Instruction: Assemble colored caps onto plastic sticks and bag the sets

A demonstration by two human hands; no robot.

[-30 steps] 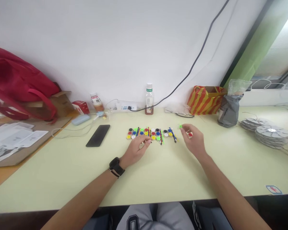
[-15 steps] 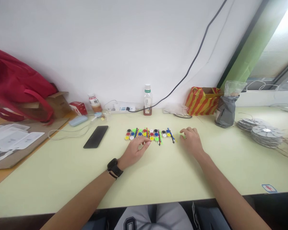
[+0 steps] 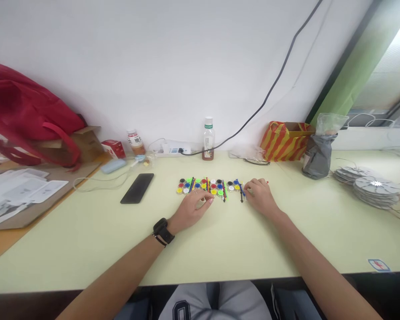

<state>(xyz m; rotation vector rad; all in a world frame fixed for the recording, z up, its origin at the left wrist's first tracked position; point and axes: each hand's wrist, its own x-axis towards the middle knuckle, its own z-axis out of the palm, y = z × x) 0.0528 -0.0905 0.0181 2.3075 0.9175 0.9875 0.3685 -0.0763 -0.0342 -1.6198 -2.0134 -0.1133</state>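
Small round coloured discs [image 3: 180, 186] lie in short rows, in black, red, yellow, blue, green and white. Thin coloured sticks [image 3: 224, 191] with arrow-like ends lie across and between them. My left hand [image 3: 194, 208] rests at the near edge of the discs, its fingers loosely bent and apart, with nothing seen in them. At the right end of the row, my right hand [image 3: 262, 195] has its fingers curled beside a blue and black stick [image 3: 241, 192]. A small red tip [image 3: 267, 182] shows past its knuckles; what the fingers hold is mostly hidden.
Left of the discs lies a black phone [image 3: 137, 188]. Along the wall stand a drink bottle [image 3: 208, 140], a power strip [image 3: 173, 149], and a striped paper bag [image 3: 283, 142]. Stacked grey discs [image 3: 375, 189] sit far right, a red backpack [image 3: 30, 111] far left.
My right hand has moved left, up to the end stick, and a red tip now shows behind it. My left hand stays by the discs. The view has shifted slightly.
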